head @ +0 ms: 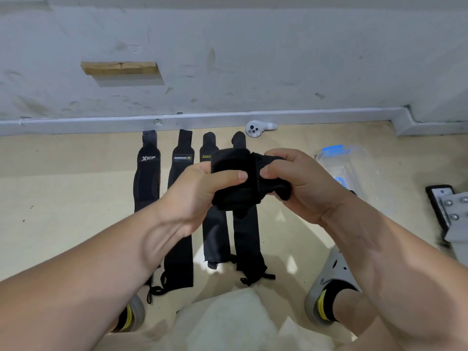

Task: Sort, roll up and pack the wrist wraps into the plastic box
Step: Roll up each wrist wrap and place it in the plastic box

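Left hand (202,183) & right hand (296,181) both gripping one black wrist wrap (233,168), ctr frame.
I see thumbs pressed on top, wrap bunched, part-rolled btwn them, off the floor (63,198). Beyond it, four flat wraps (148,183) lie side by side, 10 to 12 o'clock. Plastic box (354,168) at 2 o'clock, apart from the row; white controller (255,129) at 12, near the wall.

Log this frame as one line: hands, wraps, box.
left hand: grips partly rolled black wrap | right hand: grips same wrap | floor: four flat wraps | plastic box: floor, right of hands
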